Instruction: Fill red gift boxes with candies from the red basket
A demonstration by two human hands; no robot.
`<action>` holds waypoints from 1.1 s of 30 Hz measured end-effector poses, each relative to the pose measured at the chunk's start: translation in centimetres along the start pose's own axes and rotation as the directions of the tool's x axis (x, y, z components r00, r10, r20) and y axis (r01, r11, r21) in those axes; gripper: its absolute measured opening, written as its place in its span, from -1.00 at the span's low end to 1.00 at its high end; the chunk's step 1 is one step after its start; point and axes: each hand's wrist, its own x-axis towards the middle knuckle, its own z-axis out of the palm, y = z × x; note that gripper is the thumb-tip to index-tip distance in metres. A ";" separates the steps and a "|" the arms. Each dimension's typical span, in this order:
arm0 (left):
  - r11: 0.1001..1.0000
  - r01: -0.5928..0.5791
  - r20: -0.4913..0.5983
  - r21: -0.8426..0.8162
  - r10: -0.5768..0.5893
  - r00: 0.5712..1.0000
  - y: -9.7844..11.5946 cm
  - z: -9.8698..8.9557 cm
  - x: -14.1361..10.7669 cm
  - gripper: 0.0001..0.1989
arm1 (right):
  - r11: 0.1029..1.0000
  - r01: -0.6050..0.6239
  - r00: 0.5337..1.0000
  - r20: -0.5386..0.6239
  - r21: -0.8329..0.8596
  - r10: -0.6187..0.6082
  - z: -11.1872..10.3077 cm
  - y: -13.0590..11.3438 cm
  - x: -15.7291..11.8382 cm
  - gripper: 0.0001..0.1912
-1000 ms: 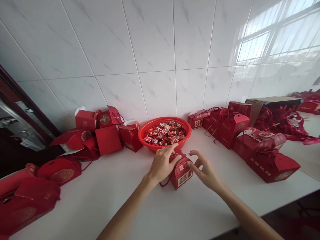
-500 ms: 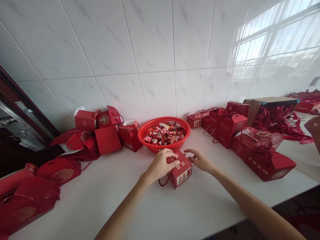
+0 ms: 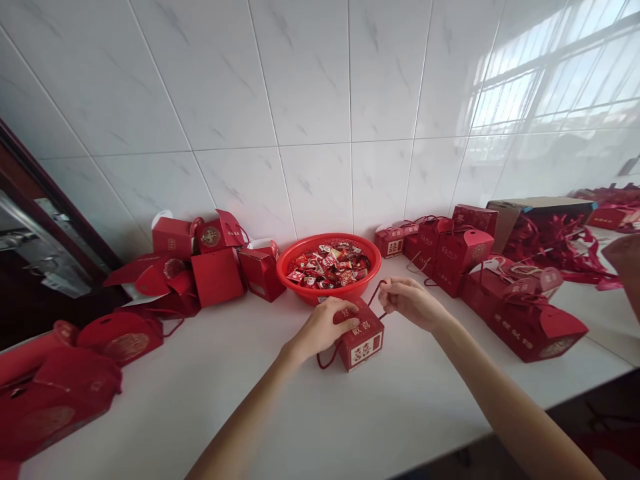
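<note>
A small red gift box (image 3: 365, 337) with a cream double-character panel stands on the white table, just in front of a red plastic basket (image 3: 325, 295). My left hand (image 3: 320, 328) lies over the box's top and left side, fingers bent round it. On the box's right, my right hand (image 3: 406, 301) pinches the dark red cord handle (image 3: 377, 291) and draws it up into a loop. Another cord loop (image 3: 329, 362) hangs at the box's left side, under my left hand. Wrapped candies (image 3: 330, 265) fill the basket.
Several red gift boxes (image 3: 219, 279) crowd the left side of the table (image 3: 280, 417). More red boxes (image 3: 463, 257) line the right. Behind those, a cardboard box (image 3: 540, 205) spills dark red ribbons (image 3: 560, 240). A tiled wall (image 3: 315, 180) rises behind; part of another person (image 3: 625, 263) shows at far right.
My right hand, open beside the box before, has closed on the cord handle and pulled it up and outward. My left hand stays on the box.
</note>
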 end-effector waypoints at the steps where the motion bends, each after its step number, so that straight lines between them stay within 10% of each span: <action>1: 1.000 -0.009 0.007 0.007 0.008 1.000 0.1 0.0 0.0 -0.70 | 0.998 0.019 1.000 0.023 -0.061 -0.018 0.6 -0.1 0.0 -0.75; 7: 0.997 -0.065 0.059 0.033 0.063 0.996 0.2 -1.0 0.1 -0.67 | 0.872 0.106 0.991 0.122 -0.478 -0.054 3.0 1.4 0.5 -0.84; 13: 0.985 0.170 0.037 -0.024 -0.169 0.985 -0.5 -3.5 0.0 -0.54 | 0.791 0.104 0.993 0.102 -0.603 -0.053 3.3 1.8 0.5 -0.90; 21: 0.949 0.310 0.270 0.059 -0.314 0.910 -0.6 -4.2 -0.8 -0.23 | 0.703 0.104 0.994 0.083 -0.704 -0.065 3.8 1.7 0.2 -0.91; 28: 0.871 0.159 0.213 -0.464 -0.064 0.975 4.5 -6.1 -1.9 -0.38 | 0.666 0.098 0.995 0.062 -0.739 -0.077 4.2 0.9 0.4 -0.94; 33: 0.846 0.125 0.199 -0.518 -0.023 0.980 6.0 -5.1 -2.4 -0.37 | 0.718 0.097 0.992 0.011 -0.690 -0.124 4.3 -1.5 0.4 -0.88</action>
